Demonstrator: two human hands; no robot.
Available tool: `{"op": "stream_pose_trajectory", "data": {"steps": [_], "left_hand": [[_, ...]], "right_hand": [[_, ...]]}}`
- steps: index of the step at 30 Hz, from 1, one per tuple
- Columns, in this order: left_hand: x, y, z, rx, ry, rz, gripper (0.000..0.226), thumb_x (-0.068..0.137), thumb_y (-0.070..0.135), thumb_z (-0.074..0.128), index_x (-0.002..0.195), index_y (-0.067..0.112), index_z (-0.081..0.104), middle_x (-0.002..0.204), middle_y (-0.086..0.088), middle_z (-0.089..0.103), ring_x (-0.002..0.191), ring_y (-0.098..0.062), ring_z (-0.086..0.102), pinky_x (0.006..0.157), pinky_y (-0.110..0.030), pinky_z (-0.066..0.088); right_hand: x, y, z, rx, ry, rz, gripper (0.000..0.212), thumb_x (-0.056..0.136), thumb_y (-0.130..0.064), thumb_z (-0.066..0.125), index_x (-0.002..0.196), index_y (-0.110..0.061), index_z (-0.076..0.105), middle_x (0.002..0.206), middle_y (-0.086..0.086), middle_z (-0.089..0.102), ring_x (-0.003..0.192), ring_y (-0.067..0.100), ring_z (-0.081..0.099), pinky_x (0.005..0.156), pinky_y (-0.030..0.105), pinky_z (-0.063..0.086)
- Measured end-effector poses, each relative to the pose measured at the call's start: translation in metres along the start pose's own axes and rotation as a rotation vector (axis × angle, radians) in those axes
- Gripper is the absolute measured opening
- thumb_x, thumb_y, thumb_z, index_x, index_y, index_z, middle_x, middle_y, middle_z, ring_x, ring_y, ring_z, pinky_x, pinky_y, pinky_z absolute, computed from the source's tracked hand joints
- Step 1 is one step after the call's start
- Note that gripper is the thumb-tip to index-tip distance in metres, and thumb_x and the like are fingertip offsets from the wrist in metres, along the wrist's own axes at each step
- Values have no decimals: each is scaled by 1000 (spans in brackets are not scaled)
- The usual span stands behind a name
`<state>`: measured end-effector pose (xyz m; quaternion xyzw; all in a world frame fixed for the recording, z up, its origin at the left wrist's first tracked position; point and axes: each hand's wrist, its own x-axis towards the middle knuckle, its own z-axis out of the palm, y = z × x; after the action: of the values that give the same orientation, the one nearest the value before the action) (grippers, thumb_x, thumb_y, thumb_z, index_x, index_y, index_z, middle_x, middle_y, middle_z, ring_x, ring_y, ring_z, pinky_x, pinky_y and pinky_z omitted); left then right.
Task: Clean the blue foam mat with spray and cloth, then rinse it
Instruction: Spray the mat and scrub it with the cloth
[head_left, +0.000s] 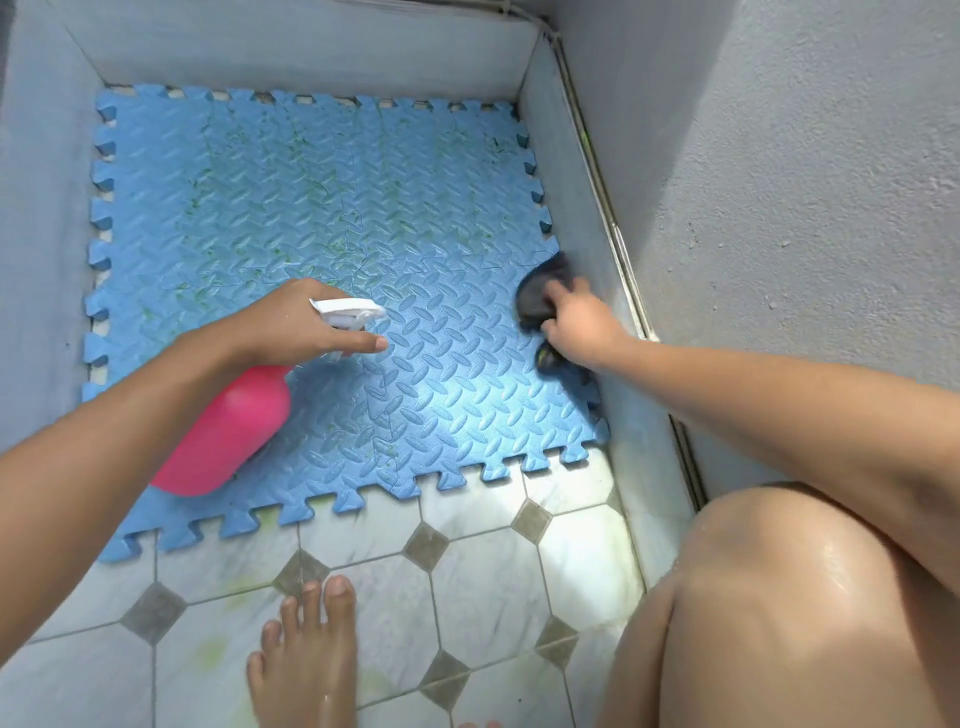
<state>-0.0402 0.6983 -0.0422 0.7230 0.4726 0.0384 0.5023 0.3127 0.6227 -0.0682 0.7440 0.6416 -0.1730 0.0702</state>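
Spray-and-wipe stage; mat flat on the floor, in the corner.
Left hand (296, 325) clamped round the neck of the pink spray bottle (228, 431), above the blue foam mat (311, 208) on the tiled floor (467, 561). Right hand (582, 327) grips a dark cloth (537, 299) at the mat's right edge. Mat judged light, soft, likely slick when wet; best lifted by its toothed border.

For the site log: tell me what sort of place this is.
Likely a bathroom or wash corner: glossy floor tiles, a low tiled curb on three sides of the mat, and a rough painted wall.
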Motion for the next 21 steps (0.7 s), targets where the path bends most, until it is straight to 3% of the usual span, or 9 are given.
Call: {"op": "stream_pose_trajectory", "data": {"steps": [1, 3, 6, 9, 10, 13, 16, 19, 21], "left_hand": [[0, 0, -1, 0, 0, -13, 62, 60, 70, 83, 67, 12, 66, 62, -3, 63, 59, -16, 54, 63, -34, 45], [1, 0, -4, -3, 5, -30, 56, 65, 66, 84, 72, 11, 71, 72, -9, 71, 66, -17, 63, 64, -41, 59], [3, 0, -7, -37, 24, -52, 52, 71, 58, 85, 76, 8, 72, 79, -16, 71, 70, -18, 65, 61, -43, 63], [3, 3, -6, -32, 64, -77, 45, 76, 50, 86, 74, 8, 72, 71, -10, 68, 65, -13, 61, 56, -37, 62], [3, 3, -4, -20, 71, -81, 44, 77, 50, 86, 71, 9, 71, 67, -6, 67, 62, -12, 60, 55, -36, 61], [3, 7, -3, -22, 93, -88, 36, 79, 47, 85, 65, 18, 69, 61, 2, 65, 58, -8, 59, 52, -32, 59], [-2, 5, -9, -33, 131, -92, 31, 80, 47, 84, 69, 22, 69, 70, -4, 68, 65, -13, 61, 51, -30, 58], [-10, 2, -12, -45, 174, -84, 47, 75, 52, 85, 76, 9, 67, 80, -22, 63, 66, -18, 61, 50, -40, 63], [-14, 6, -6, -22, 184, -84, 63, 73, 54, 85, 81, -3, 58, 71, -21, 54, 60, -26, 59, 51, -48, 62]], "right_hand": [[5, 3, -3, -18, -20, 47, 39, 89, -20, 57, 127, -17, 48, 123, 18, 47, 94, 37, 61, 79, 35, 46], [3, -4, -5, -119, -134, -58, 37, 86, -24, 61, 120, -21, 49, 119, 16, 50, 91, 36, 62, 76, 36, 49], [-31, -25, 2, -214, -270, -398, 26, 81, -32, 63, 99, -25, 46, 101, 6, 48, 81, 29, 58, 67, 35, 47], [-73, -45, 25, -285, -347, -855, 31, 81, -35, 64, 106, -19, 54, 104, 10, 51, 79, 31, 58, 65, 37, 47], [-79, -50, 32, -308, -375, -926, 34, 83, -35, 64, 110, -17, 55, 107, 11, 52, 82, 32, 60, 65, 38, 47], [-63, -58, 36, -218, -287, -775, 35, 86, -33, 63, 117, -20, 54, 122, 10, 50, 92, 31, 62, 66, 36, 49], [-17, -44, 20, -60, -56, -421, 31, 89, -27, 61, 119, -23, 53, 122, 9, 49, 95, 30, 60, 75, 33, 49], [29, -9, -1, 125, 41, 38, 37, 93, -23, 56, 129, -22, 49, 129, 14, 44, 106, 35, 56, 95, 42, 50], [35, 1, -1, 116, 27, 122, 42, 96, -27, 55, 136, -19, 46, 132, 16, 41, 113, 37, 53, 102, 45, 48]]}}
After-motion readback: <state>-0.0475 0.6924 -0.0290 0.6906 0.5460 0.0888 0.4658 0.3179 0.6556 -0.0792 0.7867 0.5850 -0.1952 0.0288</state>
